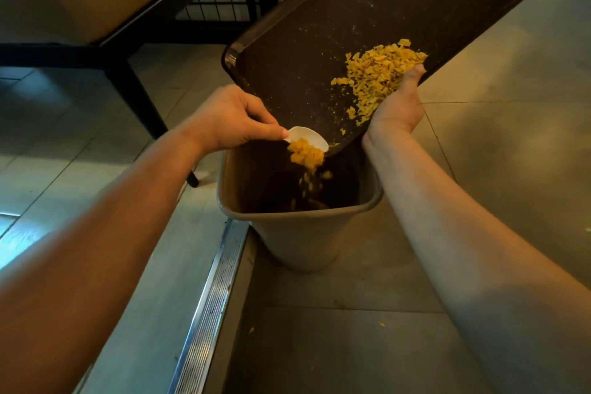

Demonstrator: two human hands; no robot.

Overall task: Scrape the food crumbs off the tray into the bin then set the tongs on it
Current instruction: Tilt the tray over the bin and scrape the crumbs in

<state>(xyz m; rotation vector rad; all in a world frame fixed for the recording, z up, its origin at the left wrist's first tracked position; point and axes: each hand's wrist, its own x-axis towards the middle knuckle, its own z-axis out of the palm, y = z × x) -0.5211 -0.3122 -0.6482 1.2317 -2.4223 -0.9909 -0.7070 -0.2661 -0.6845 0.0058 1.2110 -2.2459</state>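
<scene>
A dark brown tray [367,19] is tilted with its low corner over a tan bin [300,233]. My right hand [396,105] grips the tray's right rim, thumb on top. A heap of yellow crumbs [374,77] lies on the tray by that thumb. My left hand [233,118] holds the white tongs [308,137] at the tray's low edge; only one spoon-shaped white end shows. A clump of crumbs [307,155] falls from that end into the bin.
A dark-framed table [128,41] with a wire grid panel stands at the upper left, one leg near the bin. A metal floor drain strip [211,304] runs diagonally along a step beside the bin. A few crumbs [382,324] lie on the tiled floor.
</scene>
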